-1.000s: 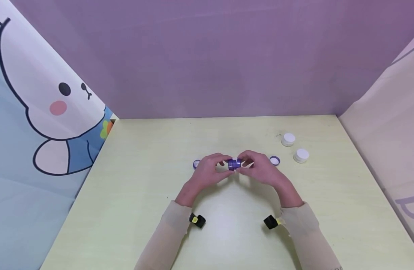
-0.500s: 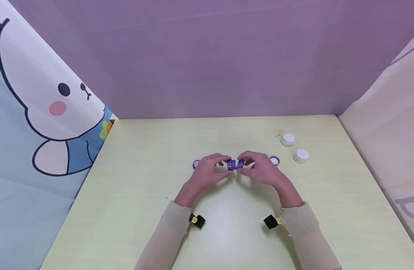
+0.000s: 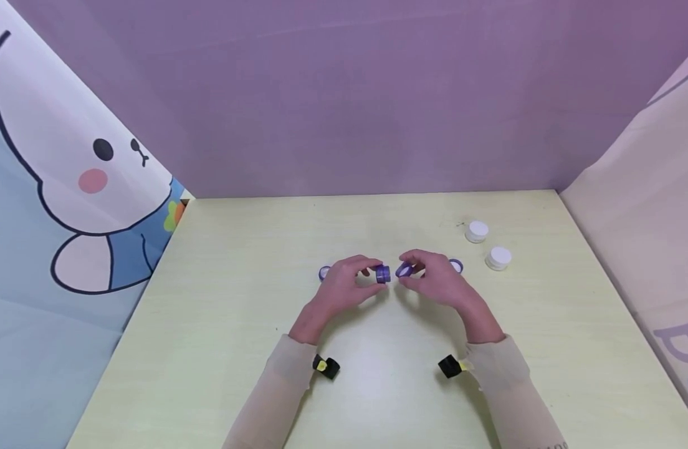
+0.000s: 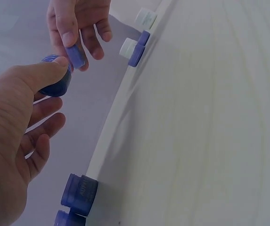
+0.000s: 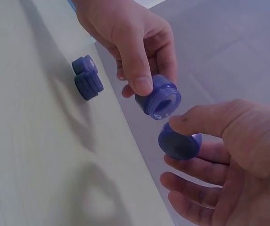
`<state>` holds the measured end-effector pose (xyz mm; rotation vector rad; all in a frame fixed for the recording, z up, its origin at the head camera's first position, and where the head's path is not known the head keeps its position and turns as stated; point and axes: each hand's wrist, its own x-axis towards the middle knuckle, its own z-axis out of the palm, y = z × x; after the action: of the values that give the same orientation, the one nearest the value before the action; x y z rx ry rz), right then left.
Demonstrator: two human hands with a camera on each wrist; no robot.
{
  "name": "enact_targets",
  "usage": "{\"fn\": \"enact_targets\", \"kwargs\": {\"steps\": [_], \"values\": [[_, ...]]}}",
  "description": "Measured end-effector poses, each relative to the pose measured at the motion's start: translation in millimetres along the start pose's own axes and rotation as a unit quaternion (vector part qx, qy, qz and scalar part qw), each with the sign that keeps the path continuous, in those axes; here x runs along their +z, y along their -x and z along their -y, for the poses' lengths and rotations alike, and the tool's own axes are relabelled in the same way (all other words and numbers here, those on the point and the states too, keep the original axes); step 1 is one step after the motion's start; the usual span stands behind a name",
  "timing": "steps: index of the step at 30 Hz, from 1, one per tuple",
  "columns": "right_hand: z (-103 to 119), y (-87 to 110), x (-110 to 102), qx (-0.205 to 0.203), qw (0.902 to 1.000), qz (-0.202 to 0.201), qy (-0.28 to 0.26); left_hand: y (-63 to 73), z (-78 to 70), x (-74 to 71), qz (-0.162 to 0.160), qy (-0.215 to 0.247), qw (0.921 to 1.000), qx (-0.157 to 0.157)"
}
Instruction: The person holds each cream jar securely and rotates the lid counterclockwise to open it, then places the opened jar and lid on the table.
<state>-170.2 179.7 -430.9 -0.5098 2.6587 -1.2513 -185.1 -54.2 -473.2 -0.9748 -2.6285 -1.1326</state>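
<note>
My left hand (image 3: 352, 282) grips a small purple-blue jar (image 3: 382, 274) between thumb and fingers, its mouth turned toward the right hand. In the right wrist view, the threaded neck of the jar (image 5: 160, 100) is uncovered and its inside shows. A round lid of the same colour (image 3: 404, 269) is pinched by thumb and fingers of my right hand (image 3: 434, 279). The lid (image 5: 179, 142) is apart from the jar, tilted, just off its mouth. Both hands are raised over the table; the left wrist view shows the lid (image 4: 76, 55) edge-on beside the jar.
Two white-lidded jars (image 3: 477, 231) (image 3: 498, 257) stand at the back right of the table (image 3: 237, 249). Near the right hand lies a purple-rimmed round piece (image 3: 456, 265); another (image 3: 324, 272) is partly behind the left hand. The left wrist view shows a blue jar (image 4: 80, 194) beside that hand.
The lid has come away from the jar. My right hand has drawn slightly right with it, and the lid has tilted; the left hand keeps the jar nearly in place.
</note>
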Motion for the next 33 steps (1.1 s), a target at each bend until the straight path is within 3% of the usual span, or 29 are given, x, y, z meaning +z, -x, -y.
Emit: {"fn": "enact_targets", "kwargs": {"steps": [5, 13, 20, 27, 33], "values": [[-2.2, 0.7, -3.1, 0.009, 0.9995, -0.015, 0.028, 1.1, 1.7, 0.1, -0.002, 0.0, 1.0, 0.003], [-5.0, 0.3, -2.7, 0.039, 0.9978, -0.051, 0.014, -1.7, -1.3, -2.8, -0.007, -0.003, 1.0, 0.003], [-6.6, -0.6, -1.5, 0.036, 0.9973, -0.062, 0.016, 0.9, 0.4, -3.1, -0.001, -0.006, 1.0, -0.003], [-8.9, -0.9, -2.5, 0.013, 0.9953, -0.071, 0.064, 0.0, -0.6, -5.0, -0.005, 0.0, 1.0, -0.003], [-8.7, 0.2, -5.5, 0.033, 0.9948, -0.078, 0.056, 0.5, 0.5, -5.5, 0.002, -0.009, 0.9999, -0.01]]}}
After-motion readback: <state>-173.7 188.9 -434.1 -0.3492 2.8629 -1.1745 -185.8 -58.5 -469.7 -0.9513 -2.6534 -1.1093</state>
